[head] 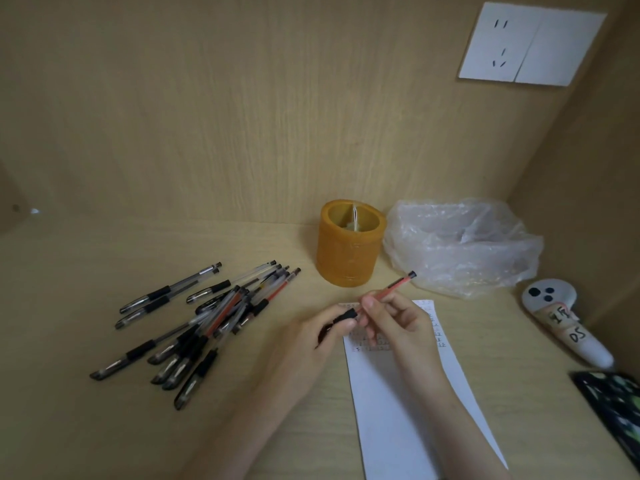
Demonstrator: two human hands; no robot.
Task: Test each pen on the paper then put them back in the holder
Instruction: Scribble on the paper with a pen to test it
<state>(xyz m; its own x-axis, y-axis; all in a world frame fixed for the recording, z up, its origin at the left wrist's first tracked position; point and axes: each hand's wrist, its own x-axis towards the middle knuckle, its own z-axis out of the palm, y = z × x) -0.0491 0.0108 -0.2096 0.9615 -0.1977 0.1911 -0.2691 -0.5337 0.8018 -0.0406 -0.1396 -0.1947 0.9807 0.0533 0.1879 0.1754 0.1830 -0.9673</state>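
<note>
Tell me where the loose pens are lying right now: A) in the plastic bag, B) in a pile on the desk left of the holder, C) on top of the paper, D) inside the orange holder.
B: the pens lie scattered on the desk, left of the orange holder.

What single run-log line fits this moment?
stage: uncapping red pen | right hand: holds barrel | left hand: pinches black cap | paper: under hands | holder: no pens | pen pile: left, on desk
</note>
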